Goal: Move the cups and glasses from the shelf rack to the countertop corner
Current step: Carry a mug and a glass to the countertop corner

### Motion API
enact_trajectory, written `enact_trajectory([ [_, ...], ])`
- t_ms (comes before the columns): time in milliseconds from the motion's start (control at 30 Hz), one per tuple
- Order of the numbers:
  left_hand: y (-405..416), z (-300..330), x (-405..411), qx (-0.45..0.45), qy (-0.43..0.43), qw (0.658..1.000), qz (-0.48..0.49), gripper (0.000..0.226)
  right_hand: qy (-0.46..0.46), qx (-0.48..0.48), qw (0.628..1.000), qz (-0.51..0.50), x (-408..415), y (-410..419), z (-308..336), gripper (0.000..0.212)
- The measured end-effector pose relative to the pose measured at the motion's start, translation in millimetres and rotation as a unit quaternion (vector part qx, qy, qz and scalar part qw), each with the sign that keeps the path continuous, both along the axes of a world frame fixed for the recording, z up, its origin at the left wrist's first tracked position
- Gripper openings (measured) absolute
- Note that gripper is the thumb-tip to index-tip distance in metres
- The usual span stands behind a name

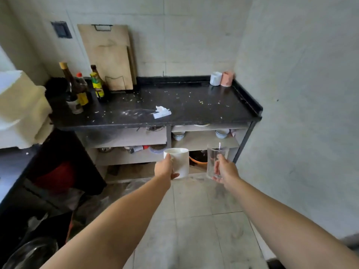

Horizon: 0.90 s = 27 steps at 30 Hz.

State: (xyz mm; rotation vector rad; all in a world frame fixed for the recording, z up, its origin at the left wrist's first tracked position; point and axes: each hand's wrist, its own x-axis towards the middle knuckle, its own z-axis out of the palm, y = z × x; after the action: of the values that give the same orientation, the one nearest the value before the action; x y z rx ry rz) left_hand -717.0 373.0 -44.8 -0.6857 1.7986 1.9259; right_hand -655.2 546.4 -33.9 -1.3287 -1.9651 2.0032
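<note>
My left hand (165, 167) grips a white mug (179, 162), held upright in the air in front of the counter's lower shelves. My right hand (225, 169) grips a clear glass mug (214, 161), also upright, just right of the white one. Both are below the level of the black countertop (194, 105). In the countertop's far right corner stand a white cup (215, 78) and a pink cup (227, 78), side by side against the wall.
Sauce bottles (85, 88) and a wooden cutting board (110, 55) stand at the counter's back left. A crumpled tissue (161, 111) and crumbs lie mid-counter. Bowls (221, 133) sit on the shelves underneath. A wall closes off the right side.
</note>
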Motion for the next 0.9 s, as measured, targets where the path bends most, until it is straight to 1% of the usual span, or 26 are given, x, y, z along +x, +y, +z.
enact_trajectory([
  [67, 20.9, 7.9, -31.0, -0.012, 0.004, 0.999, -0.030, 0.047, 0.004, -0.006, 1.000, -0.017, -25.7, 18.2, 4.9, 0.041],
  [133, 32.4, 14.3, -47.3, -0.015, 0.020, 0.999, -0.048, 0.044, -0.002, 0.000, 1.000, -0.009, -39.8, 30.3, 6.6, 0.038],
  [200, 51.2, 17.3, -71.6, -0.015, 0.018, 0.997, -0.068, 0.037, -0.004, 0.007, 1.000, -0.005, -63.1, 49.6, 4.2, 0.032],
  [267, 72.2, 15.7, -97.6, -0.020, 0.013, 0.997, -0.072, 0.030, -0.003, 0.011, 1.000, -0.007, -89.8, 69.7, -0.8, 0.030],
  [333, 98.3, 13.6, -130.0, -0.025, 0.017, 0.996, -0.078, 0.033, 0.001, 0.004, 1.000, -0.012, -122.9, 92.4, -2.5, 0.030],
  [433, 140.1, 10.4, -182.5, -0.018, 0.021, 0.997, -0.070, 0.040, 0.015, -0.015, 1.000, -0.022, -179.1, 132.3, -4.2, 0.028],
  [633, 209.1, 21.3, -278.9, -0.013, 0.036, 0.999, -0.030, 0.041, 0.031, -0.040, 0.999, -0.005, -286.2, 206.2, 9.4, 0.032],
  [767, 239.5, 20.8, -334.5, 0.001, 0.027, 1.000, -0.013, 0.044, 0.030, -0.051, 0.998, -0.009, -347.8, 238.4, 8.5, 0.032],
  [900, 258.4, 7.2, -392.3, -0.005, 0.033, 0.999, -0.006, 0.042, 0.015, -0.064, 0.998, -0.018, -407.2, 259.6, -0.3, 0.030],
])
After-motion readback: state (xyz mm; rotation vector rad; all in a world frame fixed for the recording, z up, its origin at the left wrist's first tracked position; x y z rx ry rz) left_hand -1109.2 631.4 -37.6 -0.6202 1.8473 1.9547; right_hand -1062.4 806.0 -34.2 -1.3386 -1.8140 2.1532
